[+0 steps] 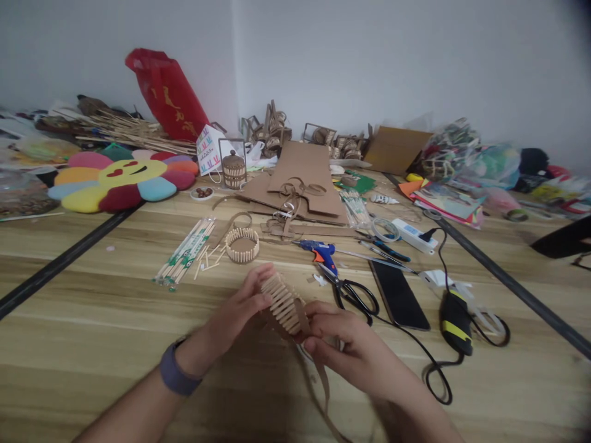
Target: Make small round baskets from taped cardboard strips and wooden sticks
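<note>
My left hand [252, 298] grips the far left side of a small round basket [282, 306] made of short wooden sticks, tilted above the table. Against the basket's near edge, my right hand [339, 344] pinches a narrow brown cardboard strip [302, 317]. The strip's loose tail hangs down toward the table's front. Beyond my hands stands a similar ring of sticks [242, 246] with a cardboard base. Several short cut sticks [210, 259] lie to its left. Right of my hands are black-handled scissors [355, 295] and a blue glue gun [319, 251].
Packaged sticks [184, 252] lie at left, near a flower cushion [124, 178]. Cardboard sheets [302, 172] and a small lidded stick basket [234, 169] stand at the back. A phone [399, 292], power strip [415, 237] and corded black-yellow device [456, 323] occupy the right.
</note>
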### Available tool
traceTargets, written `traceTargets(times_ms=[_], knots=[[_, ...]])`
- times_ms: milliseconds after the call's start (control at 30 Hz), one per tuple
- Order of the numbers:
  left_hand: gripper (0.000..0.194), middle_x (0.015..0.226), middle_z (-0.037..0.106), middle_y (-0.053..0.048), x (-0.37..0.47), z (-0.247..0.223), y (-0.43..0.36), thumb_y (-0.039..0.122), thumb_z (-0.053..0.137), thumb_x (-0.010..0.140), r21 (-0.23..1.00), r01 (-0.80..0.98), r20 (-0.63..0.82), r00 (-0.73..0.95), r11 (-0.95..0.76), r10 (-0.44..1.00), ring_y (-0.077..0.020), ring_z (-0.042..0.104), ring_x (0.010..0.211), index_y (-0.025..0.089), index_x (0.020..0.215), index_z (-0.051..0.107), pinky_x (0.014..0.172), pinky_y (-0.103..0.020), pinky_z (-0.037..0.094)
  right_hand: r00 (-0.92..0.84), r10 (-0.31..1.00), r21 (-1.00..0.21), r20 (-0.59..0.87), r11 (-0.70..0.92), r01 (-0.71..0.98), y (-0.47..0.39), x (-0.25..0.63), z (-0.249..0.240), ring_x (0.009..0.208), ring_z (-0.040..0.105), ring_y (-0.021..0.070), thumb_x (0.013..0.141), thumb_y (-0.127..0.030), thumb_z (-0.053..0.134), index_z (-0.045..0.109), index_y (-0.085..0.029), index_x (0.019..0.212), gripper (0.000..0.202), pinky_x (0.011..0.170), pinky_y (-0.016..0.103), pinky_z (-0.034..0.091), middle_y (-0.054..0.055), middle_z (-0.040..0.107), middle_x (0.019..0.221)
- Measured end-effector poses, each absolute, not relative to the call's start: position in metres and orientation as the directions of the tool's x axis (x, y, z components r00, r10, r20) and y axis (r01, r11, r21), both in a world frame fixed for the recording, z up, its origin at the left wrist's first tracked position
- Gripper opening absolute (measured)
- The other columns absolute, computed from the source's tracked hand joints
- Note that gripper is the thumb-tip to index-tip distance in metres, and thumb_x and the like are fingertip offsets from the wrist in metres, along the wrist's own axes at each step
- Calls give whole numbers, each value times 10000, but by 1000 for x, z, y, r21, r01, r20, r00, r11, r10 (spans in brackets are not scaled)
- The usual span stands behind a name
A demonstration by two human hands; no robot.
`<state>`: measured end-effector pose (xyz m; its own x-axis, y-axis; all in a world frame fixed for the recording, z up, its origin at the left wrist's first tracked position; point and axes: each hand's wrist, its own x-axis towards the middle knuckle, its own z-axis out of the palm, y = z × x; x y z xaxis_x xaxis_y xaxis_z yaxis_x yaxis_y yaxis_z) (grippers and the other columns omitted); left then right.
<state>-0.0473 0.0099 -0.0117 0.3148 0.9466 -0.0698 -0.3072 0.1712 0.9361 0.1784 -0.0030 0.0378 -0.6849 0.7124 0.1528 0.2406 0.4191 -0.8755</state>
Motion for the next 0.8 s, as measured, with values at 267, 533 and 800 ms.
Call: traceTargets(times_ms=[267, 533, 800], knots=[[371, 1170, 668, -115, -70, 6, 14, 535, 653, 856, 972, -10, 203, 551, -236, 810, -344, 460, 1300, 195, 990, 719, 1066, -441, 338, -799, 575, -920, 175, 385, 75, 2, 192, 45, 760, 551, 159, 961, -411, 550, 510, -179, 643, 395, 693, 273, 427, 43, 577, 765], [432, 888, 662, -75, -72, 21, 9, 597, 661, 820, 913, 33, 279, 675, -406, 683, -234, 621, 896, 169, 818, 719, 871, -379, 465, -856, 495, -914, 148, 398, 72, 2, 185, 40, 708, 488, 143, 957, -411, 528, 469, -185, 636, 397, 655, 265, 390, 23, 515, 735], [242, 919, 666, -63, -81, 22, 8, 437, 692, 811, 908, 177, 113, 769, -379, 629, -222, 620, 866, 205, 855, 741, 860, -356, 465, -887, 451, -890, 103, 440, 120, 2, 179, 44, 659, 442, 139, 966, -420, 493, 401, -208, 614, 421, 601, 268, 347, -12, 432, 668]])
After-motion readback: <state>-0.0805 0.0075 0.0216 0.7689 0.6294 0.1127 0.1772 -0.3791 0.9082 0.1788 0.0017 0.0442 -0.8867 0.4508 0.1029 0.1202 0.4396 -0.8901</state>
